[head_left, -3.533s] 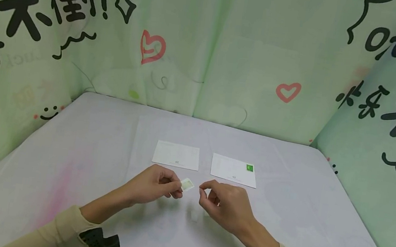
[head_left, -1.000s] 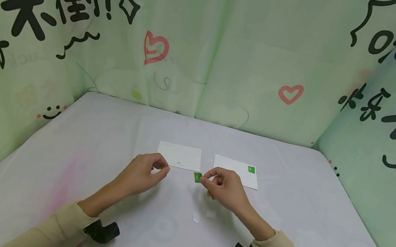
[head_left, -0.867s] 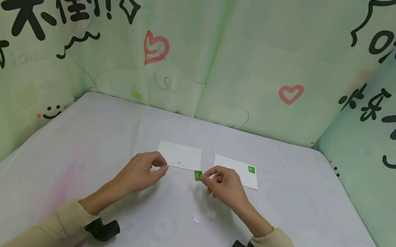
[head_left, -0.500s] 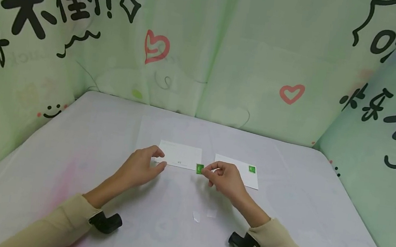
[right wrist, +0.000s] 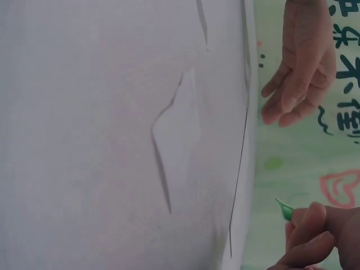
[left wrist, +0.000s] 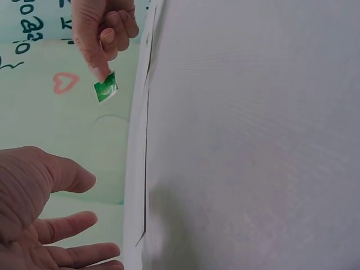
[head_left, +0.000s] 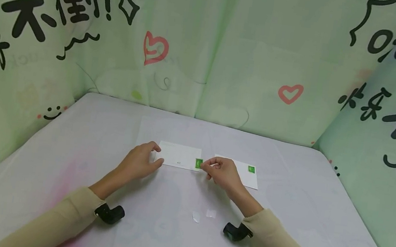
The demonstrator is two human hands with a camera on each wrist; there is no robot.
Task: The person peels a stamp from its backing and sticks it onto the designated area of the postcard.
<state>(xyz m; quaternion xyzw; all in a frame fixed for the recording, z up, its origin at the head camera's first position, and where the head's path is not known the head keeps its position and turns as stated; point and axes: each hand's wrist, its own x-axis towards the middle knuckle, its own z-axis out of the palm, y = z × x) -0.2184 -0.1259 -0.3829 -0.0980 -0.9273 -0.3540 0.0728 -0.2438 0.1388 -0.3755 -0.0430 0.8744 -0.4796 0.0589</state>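
My right hand [head_left: 225, 173] pinches a small green stamp [head_left: 198, 163] between thumb and index finger. In the head view the stamp overlaps the lower right corner of the left white envelope [head_left: 179, 154]; in the left wrist view the stamp [left wrist: 105, 89] shows clear of the tabletop. My left hand [head_left: 137, 160] is at this envelope's left end, thumb and fingers spread apart, with nothing in its grasp. Behind my right hand lies a second white envelope [head_left: 250, 179], partly covered by it, with a green stamp on its upper right corner.
Two small whitish backing scraps [head_left: 196, 217] lie on the white tabletop [head_left: 153, 234] between my forearms. In the right wrist view one scrap [right wrist: 179, 129] looks curled. A pale green printed curtain [head_left: 206, 58] encloses the table at the back and sides.
Earlier my left hand held the stamp; it passed to my right hand, which has since moved forward to the left envelope's corner. My left hand has opened and moved to the envelope's left end.
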